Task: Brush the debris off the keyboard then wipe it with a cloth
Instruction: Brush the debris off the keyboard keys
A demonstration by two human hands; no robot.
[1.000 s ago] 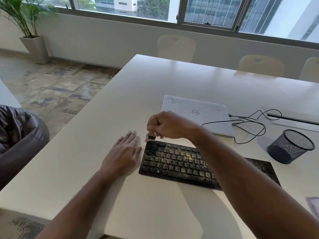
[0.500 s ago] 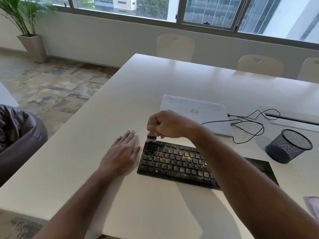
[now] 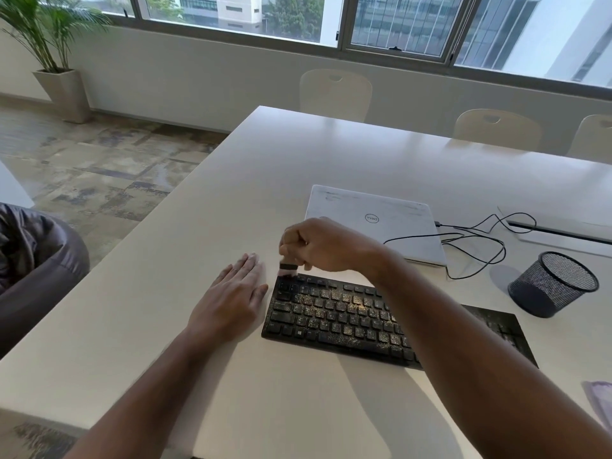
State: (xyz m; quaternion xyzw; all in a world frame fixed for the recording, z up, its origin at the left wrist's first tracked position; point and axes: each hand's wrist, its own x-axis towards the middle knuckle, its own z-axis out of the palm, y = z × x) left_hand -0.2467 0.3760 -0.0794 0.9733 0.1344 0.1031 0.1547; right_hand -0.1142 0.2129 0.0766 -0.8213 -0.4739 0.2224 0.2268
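The black keyboard (image 3: pixel 351 318) lay on the white bench (image 3: pixel 298 167), in front of a closed white Dell laptop (image 3: pixel 374 220), and most of its keys were speckled with pale, sandy debris (image 3: pixel 334 306). The right hand (image 3: pixel 318 243) was clenched around a small brush (image 3: pixel 287 268), whose dark ferrule and bristles showed below the fist and met the keyboard at its far left corner. The few keys right under the bristles looked darker and cleaner than the rest, so the brushing seemed to be at its very start, with nearly the whole key field left to sweep. The left hand (image 3: pixel 236 293) lay flat and relaxed on the bench, grasping nothing, its thumb side just beside the keyboard's left edge; whether it touched the edge could not be told. A pale lilac cloth (image 3: pixel 599 402) showed at the right border of the view, lying untouched, so the wiping step had not begun. A black mesh bin (image 3: pixel 553 283) stood well to the right of the laptop.
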